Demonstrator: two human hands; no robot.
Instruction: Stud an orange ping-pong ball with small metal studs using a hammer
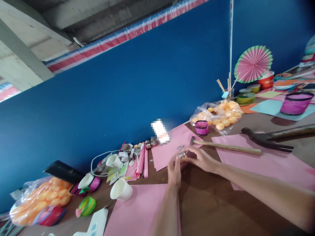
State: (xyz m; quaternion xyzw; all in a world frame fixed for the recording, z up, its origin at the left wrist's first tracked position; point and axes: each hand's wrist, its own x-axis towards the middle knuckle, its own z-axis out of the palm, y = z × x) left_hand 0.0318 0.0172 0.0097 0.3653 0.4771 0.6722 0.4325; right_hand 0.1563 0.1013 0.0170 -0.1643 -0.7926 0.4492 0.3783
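Between the fingertips of both hands is a small round thing (pixel 182 155), silvery on top with some orange below; its exact kind is too small and blurred to make out. My left hand (pixel 174 172) pinches it from the left, thumb and fingers bent around it. From the right, my right hand (pixel 203 160) closes its fingers on the same piece. Just beyond them, a small glittery silver bit (pixel 180 147) lies on a pink sheet (pixel 167 149). A small wooden-handled hammer (pixel 228 147) rests just past my right hand.
A large claw hammer (pixel 268 139) lies at the right on another pink sheet (pixel 261 164). Bags of orange balls (pixel 227 114) stand at the back and far left. A white paper cup (pixel 121 190) lies tipped near a white power strip (pixel 94 223). A blue wall (pixel 128 88) bounds the table.
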